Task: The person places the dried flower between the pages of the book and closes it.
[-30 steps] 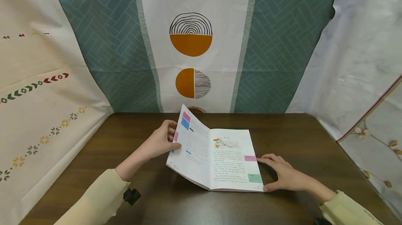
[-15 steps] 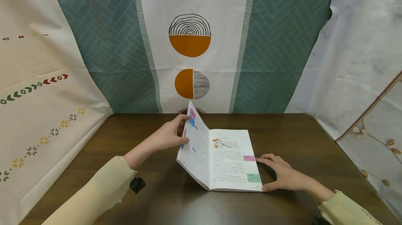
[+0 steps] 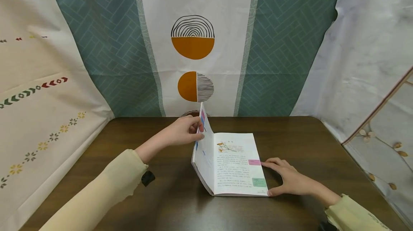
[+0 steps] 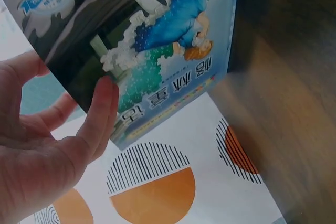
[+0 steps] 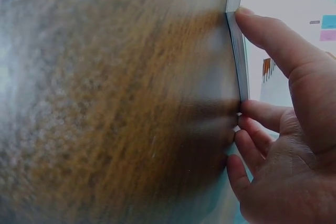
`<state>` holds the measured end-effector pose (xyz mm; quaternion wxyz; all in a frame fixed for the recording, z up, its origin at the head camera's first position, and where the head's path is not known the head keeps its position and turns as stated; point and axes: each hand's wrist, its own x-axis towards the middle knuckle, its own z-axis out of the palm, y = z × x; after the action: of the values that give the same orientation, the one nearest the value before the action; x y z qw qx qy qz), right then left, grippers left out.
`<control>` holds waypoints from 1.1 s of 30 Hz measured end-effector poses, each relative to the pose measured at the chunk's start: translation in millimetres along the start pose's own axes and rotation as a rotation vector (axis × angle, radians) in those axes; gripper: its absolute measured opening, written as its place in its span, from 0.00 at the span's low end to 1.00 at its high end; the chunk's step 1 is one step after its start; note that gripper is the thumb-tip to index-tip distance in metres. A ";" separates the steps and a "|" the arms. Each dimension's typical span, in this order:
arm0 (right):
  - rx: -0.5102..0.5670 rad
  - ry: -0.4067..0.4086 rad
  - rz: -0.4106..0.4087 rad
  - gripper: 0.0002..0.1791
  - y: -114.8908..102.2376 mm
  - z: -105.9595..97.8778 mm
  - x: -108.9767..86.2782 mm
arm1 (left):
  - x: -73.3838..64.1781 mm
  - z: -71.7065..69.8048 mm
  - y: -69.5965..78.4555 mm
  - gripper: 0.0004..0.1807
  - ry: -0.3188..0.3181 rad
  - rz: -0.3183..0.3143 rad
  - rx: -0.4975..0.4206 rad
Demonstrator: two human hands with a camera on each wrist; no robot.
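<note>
An open book (image 3: 235, 166) stands on the table with its right half lying flat and its left half raised steeply. My left hand (image 3: 182, 132) grips the raised half at its outer edge, thumb on the page side and fingers behind. From the left wrist view, the illustrated cover (image 4: 163, 35) shows a figure in a blue dress, with fingers resting against it. At the right, my right hand (image 3: 290, 179) touches the flat half's outer edge, thumb at the lower corner. In the right wrist view that thumb (image 5: 278, 38) lies along the page edge, other fingers at the tabletop.
The dark wooden table (image 3: 129, 202) extends around the book. Behind it hangs a patterned cloth (image 3: 200, 66) with orange half circles. A cream embroidered cloth (image 3: 38, 116) borders the left side, and a pale floral cloth (image 3: 371, 80) the right.
My left hand has moved right and slightly up, swinging the book's left half from a low slant to nearly upright. The right hand has stayed at the right edge.
</note>
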<state>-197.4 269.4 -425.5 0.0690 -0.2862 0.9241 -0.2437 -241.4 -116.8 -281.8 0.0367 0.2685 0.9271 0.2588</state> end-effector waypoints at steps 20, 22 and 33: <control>-0.007 0.013 -0.021 0.49 -0.5 0.8 -0.8 | 35.7 3.9 5.4 0.07 -0.113 0.306 0.104; -0.001 0.014 -0.026 0.49 -0.4 1.0 -1.3 | 41.1 7.4 6.6 0.07 -0.121 0.336 0.103; 0.000 0.012 -0.015 0.49 1.4 1.4 -2.1 | 63.7 24.2 13.0 0.07 -0.159 0.418 0.034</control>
<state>-196.0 271.0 -427.4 0.0615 -0.2918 0.9223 -0.2460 -284.5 -63.4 -291.7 0.0510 0.4748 0.8498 0.2232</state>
